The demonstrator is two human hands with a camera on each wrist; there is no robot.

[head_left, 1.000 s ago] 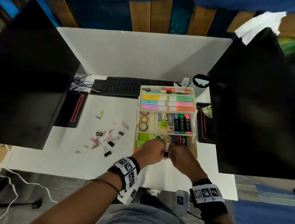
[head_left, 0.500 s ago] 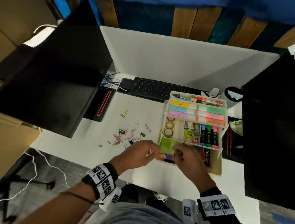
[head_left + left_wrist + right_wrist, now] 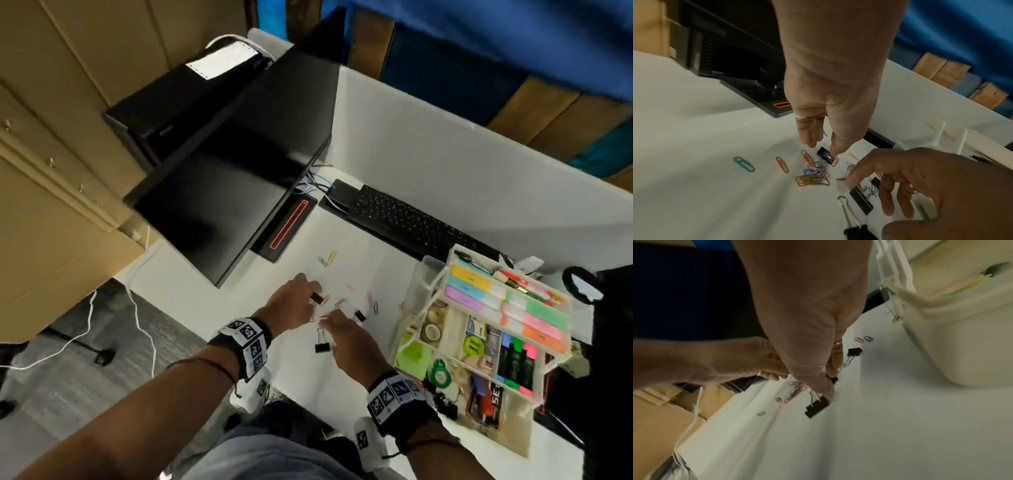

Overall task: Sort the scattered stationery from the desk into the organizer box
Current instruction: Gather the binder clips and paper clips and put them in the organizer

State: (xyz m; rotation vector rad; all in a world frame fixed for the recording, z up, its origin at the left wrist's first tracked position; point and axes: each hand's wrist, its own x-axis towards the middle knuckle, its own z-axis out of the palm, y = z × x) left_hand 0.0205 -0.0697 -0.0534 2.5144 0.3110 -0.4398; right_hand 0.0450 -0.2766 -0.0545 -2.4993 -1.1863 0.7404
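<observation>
Coloured paper clips [image 3: 812, 178] and several black binder clips lie scattered on the white desk [image 3: 359, 274], left of the tiered organizer box [image 3: 513, 442]. My left hand [image 3: 313, 295] reaches down with straight fingers, and its thumb tip touches one small binder clip [image 3: 825, 155]. My right hand [image 3: 330, 320] hovers beside it with loosely curved fingers over a second binder clip [image 3: 861, 200], which lies between thumb and fingers [image 3: 835, 366] without being pinched. A larger binder clip [image 3: 817, 405] lies against the right thumb. Neither hand lifts anything.
A black monitor [image 3: 239, 164] stands at the left over its base [image 3: 287, 226], a keyboard [image 3: 411, 222] at the back. Another dark monitor is at the right edge. The organizer holds sticky notes, highlighters and tape rolls. A white partition [image 3: 445, 154] closes the back.
Both hands have left the organizer's front compartment and moved left to the scattered clips. The head view has swung left and down with them.
</observation>
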